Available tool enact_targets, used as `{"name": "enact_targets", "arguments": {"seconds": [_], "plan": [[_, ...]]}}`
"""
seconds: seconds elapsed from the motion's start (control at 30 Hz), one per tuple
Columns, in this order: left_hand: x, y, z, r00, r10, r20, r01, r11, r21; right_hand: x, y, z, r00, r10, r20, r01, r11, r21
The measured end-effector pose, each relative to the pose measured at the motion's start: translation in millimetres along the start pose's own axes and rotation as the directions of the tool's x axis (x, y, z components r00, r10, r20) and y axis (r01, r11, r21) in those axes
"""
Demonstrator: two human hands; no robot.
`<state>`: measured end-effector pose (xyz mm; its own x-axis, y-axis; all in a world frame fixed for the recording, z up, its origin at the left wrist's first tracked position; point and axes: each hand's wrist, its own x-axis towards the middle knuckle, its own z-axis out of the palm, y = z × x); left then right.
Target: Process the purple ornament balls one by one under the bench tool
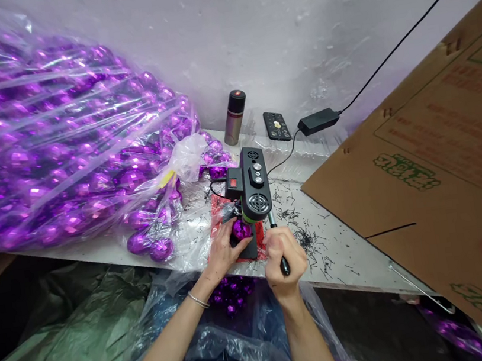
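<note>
A shiny purple ball sits under the head of a small black press machine. My left hand grips this ball between thumb and fingers. Wrapped round the machine's black lever handle is my right hand, closed in a fist to the right of the ball. A red mat shows beneath the machine's base. On the machine's left side is a black box with a red switch.
A big clear bag of purple balls fills the left side. Behind the machine are a spray can, a phone and a power adapter. A cardboard box leans at right. Black bits litter the table.
</note>
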<state>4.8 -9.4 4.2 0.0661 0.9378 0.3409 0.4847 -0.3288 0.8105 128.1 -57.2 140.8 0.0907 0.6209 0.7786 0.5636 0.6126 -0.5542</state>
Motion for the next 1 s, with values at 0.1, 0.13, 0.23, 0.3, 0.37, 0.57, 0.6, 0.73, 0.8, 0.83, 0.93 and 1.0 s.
{"name": "enact_targets", "arguments": {"seconds": [0.1,0.13,0.23,0.3,0.37,0.57,0.6,0.73,0.8,0.83,0.93,1.0], "plan": [[0,0,-0.1,1.0,-0.003,0.005,0.003,1.0,-0.012,0,0,0,1.0,-0.007,-0.003,0.007,1.0,0.007],[-1,0,-0.2,1.0,-0.001,0.005,0.001,1.0,-0.016,0,1,0,1.0,-0.008,-0.003,0.008,1.0,0.01],[-1,0,-0.1,1.0,0.013,-0.003,-0.013,1.0,-0.022,-2,3,1,1.0,-0.008,-0.009,0.008,1.0,0.013],[-1,0,0.5,1.0,0.02,-0.007,-0.02,1.0,-0.015,-6,5,3,1.0,-0.015,-0.024,0.015,1.0,0.012],[-1,0,1.0,1.0,0.022,-0.013,-0.022,1.0,-0.004,-12,10,6,0.999,-0.025,-0.042,0.025,1.0,0.007],[-2,-3,1.8,0.998,0.065,-0.025,-0.065,0.998,0.02,-30,25,16,0.992,-0.076,-0.097,0.074,0.997,-0.02],[-2,-3,2.0,0.997,0.071,-0.032,-0.071,0.997,0.029,-33,27,18,0.991,-0.075,-0.106,0.074,0.997,-0.022],[-2,-3,2.9,0.992,0.106,-0.069,-0.102,0.993,0.062,-38,32,20,0.99,-0.067,-0.122,0.065,0.998,-0.02],[-2,-2,2.9,0.989,0.127,-0.077,-0.122,0.99,0.064,-39,33,21,0.99,-0.072,-0.124,0.07,0.997,-0.016],[-2,-2,2.7,0.988,0.132,-0.078,-0.128,0.99,0.063,-40,34,21,0.989,-0.073,-0.125,0.072,0.997,-0.015],[-1,-2,1.9,0.989,0.129,-0.073,-0.125,0.991,0.055,-41,35,22,0.989,-0.076,-0.126,0.075,0.997,-0.012],[-1,-3,1.3,0.991,0.12,-0.063,-0.118,0.992,0.048,-42,36,22,0.989,-0.08,-0.122,0.079,0.997,-0.015]]}}
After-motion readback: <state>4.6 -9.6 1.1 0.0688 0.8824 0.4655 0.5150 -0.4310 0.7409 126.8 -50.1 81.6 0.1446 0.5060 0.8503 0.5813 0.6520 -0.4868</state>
